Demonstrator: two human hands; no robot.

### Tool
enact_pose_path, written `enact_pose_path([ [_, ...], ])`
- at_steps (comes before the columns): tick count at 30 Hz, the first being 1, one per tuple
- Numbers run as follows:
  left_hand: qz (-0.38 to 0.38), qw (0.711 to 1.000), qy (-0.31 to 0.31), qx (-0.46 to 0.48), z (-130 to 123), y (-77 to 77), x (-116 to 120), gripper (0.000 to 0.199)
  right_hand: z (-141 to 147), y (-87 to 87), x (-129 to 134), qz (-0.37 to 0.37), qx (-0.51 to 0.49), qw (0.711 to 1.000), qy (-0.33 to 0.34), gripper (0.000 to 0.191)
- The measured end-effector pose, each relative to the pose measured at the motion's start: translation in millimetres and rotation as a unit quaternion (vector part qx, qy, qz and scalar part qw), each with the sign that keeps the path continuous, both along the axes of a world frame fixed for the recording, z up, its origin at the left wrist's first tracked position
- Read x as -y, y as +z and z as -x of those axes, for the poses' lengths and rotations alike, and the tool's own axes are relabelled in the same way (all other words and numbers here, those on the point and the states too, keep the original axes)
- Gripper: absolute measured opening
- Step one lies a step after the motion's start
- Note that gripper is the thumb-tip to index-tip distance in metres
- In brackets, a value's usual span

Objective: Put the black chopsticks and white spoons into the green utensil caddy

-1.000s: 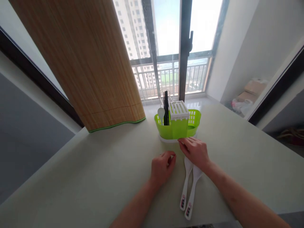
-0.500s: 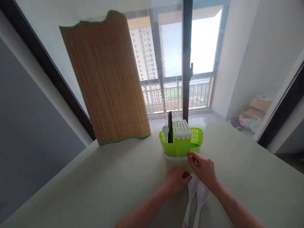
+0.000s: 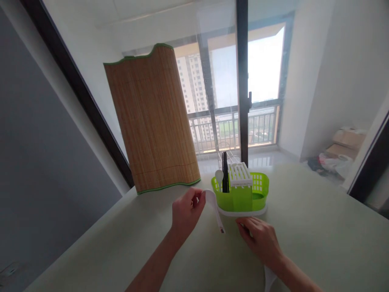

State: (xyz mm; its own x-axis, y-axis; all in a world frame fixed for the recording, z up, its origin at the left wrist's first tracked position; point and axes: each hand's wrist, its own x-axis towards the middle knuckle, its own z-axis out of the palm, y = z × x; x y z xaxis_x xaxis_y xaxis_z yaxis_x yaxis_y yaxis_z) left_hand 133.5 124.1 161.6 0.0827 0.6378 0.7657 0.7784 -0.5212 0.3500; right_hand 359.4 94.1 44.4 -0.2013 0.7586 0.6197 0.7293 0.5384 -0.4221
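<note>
Head view: I see the pale table [image 3: 91,243], the bamboo mat [image 3: 153,121] standing far left, and the green caddy [image 3: 241,194] just right of it. My left hand [image 3: 185,211] pinches a white rice paddle [image 3: 214,207] by its scoop, raised just left of the caddy. My right hand [image 3: 261,241] rests half-curled near the caddy's base; whether it grips anything I cannot tell. I judge the paddle mid-lift; next it needs lining up over a slot.

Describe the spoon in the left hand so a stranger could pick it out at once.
Start at the green caddy on the pale table, in front of the window. Just left of it, the left hand holds a white spoon by its bowl, handle slanting down. Unlike the white spoon standing in the caddy, it hangs in mid-air.
</note>
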Motion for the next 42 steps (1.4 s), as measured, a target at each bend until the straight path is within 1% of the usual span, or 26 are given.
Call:
enact_pose_path([
  [3, -0.092, 0.996, 0.024, 0.0, 0.0, 19.1, -16.0, 0.016, 2.2, -1.9, 1.2, 0.003, 0.011, 1.0, 0.011, 0.02],
  [6, -0.151, 0.988, 0.038, 0.006, -5.4, 38.5, -40.5, 0.018, 1.1, -2.9, 0.5, -0.002, 0.013, 1.0, 0.01, 0.019],
  [8, -0.157, 0.987, 0.038, 0.002, -10.8, 46.1, -58.2, 0.021, -0.2, -3.1, -0.2, -0.009, 0.015, 1.0, 0.008, 0.019],
  [10, -0.137, 0.99, 0.044, -0.007, -16.8, 46.9, -74.2, 0.022, -1.0, -2.8, -0.5, -0.017, 0.018, 1.0, 0.009, 0.018],
  [12, -0.099, 0.993, 0.06, -0.025, -23.1, 41.3, -87.2, 0.022, -0.9, -2.2, -0.5, -0.024, 0.022, 0.999, 0.015, 0.017],
  [15, -0.033, 0.994, 0.074, -0.073, -31.3, 25.8, -101.2, 0.023, 0.1, -1.8, -0.3, -0.03, 0.026, 0.999, 0.019, 0.017],
  [18, 0.036, 0.991, 0.075, -0.1, -37.5, 9.4, -110.6, 0.025, 0.4, -1.8, -0.6, -0.03, 0.031, 0.999, 0.02, 0.017],
  [21, 0.098, 0.986, 0.08, -0.113, -42.2, -3.8, -117.1, 0.027, -1.2, -1.2, -1.4, -0.033, 0.034, 0.999, 0.017, 0.018],
  [24, 0.142, 0.979, 0.081, -0.12, -45.5, -12.0, -121.3, 0.025, -3.6, 0.3, -2.4, -0.031, 0.036, 0.999, 0.006, 0.018],
  [27, 0.166, 0.976, 0.082, -0.119, -46.9, -13.4, -122.9, 0.024, -6.0, 2.3, -3.6, -0.021, 0.04, 0.999, -0.015, 0.019],
  [29, 0.166, 0.976, 0.078, -0.117, -46.5, -10.7, -120.8, 0.023, -7.6, 4.0, -4.3, -0.01, 0.041, 0.999, -0.032, 0.019],
  [31, 0.151, 0.981, 0.065, -0.101, -45.4, -6.6, -114.2, 0.023, -9.6, 6.7, -5.1, 0.01, 0.034, 0.998, -0.052, 0.02],
  [33, 0.127, 0.989, 0.045, -0.06, -44.8, -4.3, -101.3, 0.025, -12.7, 10.4, -6.3, 0.037, 0.019, 0.996, -0.074, 0.021],
  [35, 0.113, 0.993, 0.028, -0.02, -46.3, -7.5, -82.0, 0.024, -17.9, 15.0, -8.4, 0.066, -0.003, 0.993, -0.096, 0.022],
  [36, 0.113, 0.993, 0.019, -0.007, -48.4, -12.2, -70.3, 0.023, -21.4, 17.6, -9.9, 0.078, -0.018, 0.991, -0.108, 0.022],
  [38, 0.127, 0.992, -0.003, -0.001, -55.7, -28.2, -45.1, 0.023, -30.3, 22.5, -13.2, 0.1, -0.059, 0.984, -0.134, 0.025],
  [40, 0.184, 0.981, -0.057, -0.012, -67.3, -50.9, -20.6, 0.021, -41.0, 26.0, -17.0, 0.118, -0.102, 0.976, -0.149, 0.029],
  [42, 0.274, 0.952, -0.131, -0.04, -82.1, -75.4, -0.5, 0.023, -52.3, 26.8, -20.8, 0.135, -0.126, 0.973, -0.138, 0.033],
])
